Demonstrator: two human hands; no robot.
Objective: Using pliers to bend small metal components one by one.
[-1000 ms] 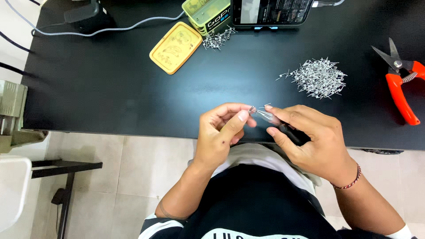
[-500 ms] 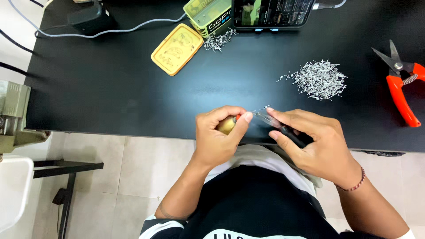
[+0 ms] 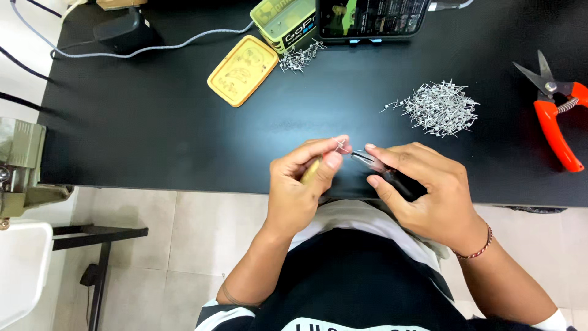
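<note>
Head view. Left hand pinches tiny wire coil at fingertips, yellowish rod tucked under thumb. Right hand closed on black-handled tweezers, tips meeting coil between both hands. Pile of wire coils just beyond right hand; red cutters far right. Yellow tin lid beyond left hand on black table.

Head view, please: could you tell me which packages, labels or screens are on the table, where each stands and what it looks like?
Tin box: far edge, centre; rectangular, green-yellow, with a dark printed label on its near side.
Tin lid: lying flat, left of and nearer than the box; rounded yellow rectangle with faint drawings.
Screen: far edge, right of the box; dark, lit, showing green patches.
</note>
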